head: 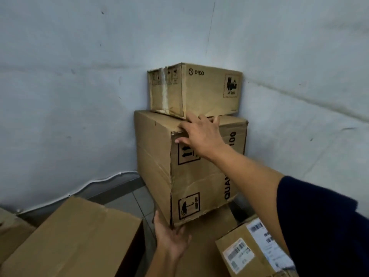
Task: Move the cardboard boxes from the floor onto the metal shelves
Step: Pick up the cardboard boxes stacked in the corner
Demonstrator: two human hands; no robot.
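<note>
Hands (201, 134) at big box (191, 176) edges

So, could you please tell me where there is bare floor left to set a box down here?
One free patch: the grey floor tiles between the wall, the tall box and the box at lower left. To the right it is crowded: the labelled box sits close by the tall box.

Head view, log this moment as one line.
right hand: on big box top corner | left hand: under bottom corner | PICO box: on top
</note>
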